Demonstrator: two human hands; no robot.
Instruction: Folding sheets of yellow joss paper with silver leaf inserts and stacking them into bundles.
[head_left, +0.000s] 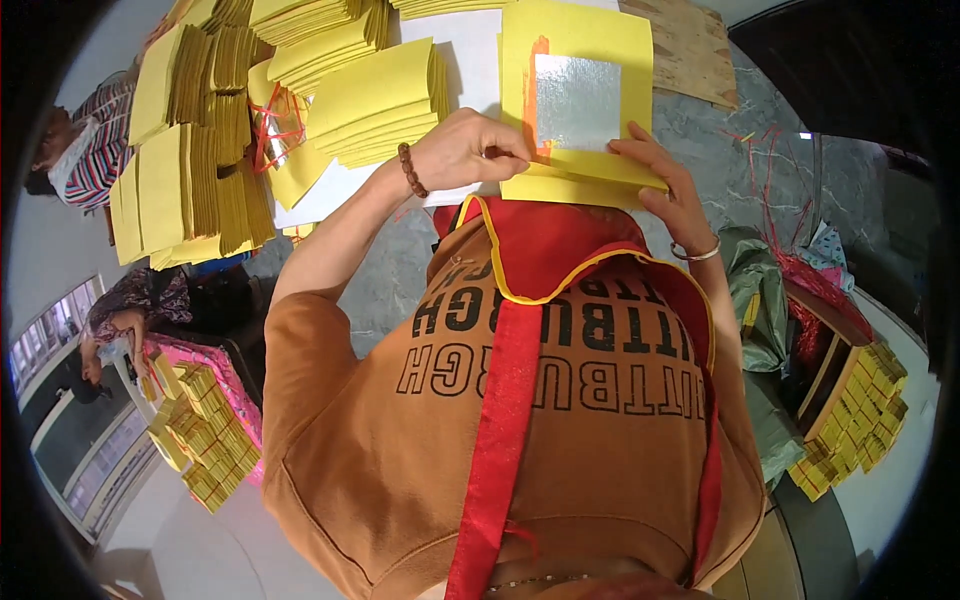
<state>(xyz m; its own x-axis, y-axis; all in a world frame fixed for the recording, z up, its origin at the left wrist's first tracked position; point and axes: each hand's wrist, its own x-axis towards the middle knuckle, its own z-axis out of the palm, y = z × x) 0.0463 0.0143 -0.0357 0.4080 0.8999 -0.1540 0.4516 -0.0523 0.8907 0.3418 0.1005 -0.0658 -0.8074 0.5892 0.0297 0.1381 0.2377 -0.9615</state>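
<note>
In front of me is a yellow paper sheet [577, 30] with a silver foil square [578, 100] on it and an orange streak [541, 60] along the foil's left side. The sheet's near edge is folded up into a narrow flap [590, 180]. My left hand [465, 150], a beaded bracelet at its wrist, is closed in a pinch at the left end of this fold. At the fold's right end my right hand [670, 185] grips the sheet between thumb and fingers.
Fanned yellow paper stacks [375, 100] lie just left of the sheet, with taller stacks [190, 140] farther left. A red-tied clear bundle [280, 125] sits among them. Yellow bundles [850, 420] are piled at right. Two other people are at the left, one by a pink-covered table [225, 370].
</note>
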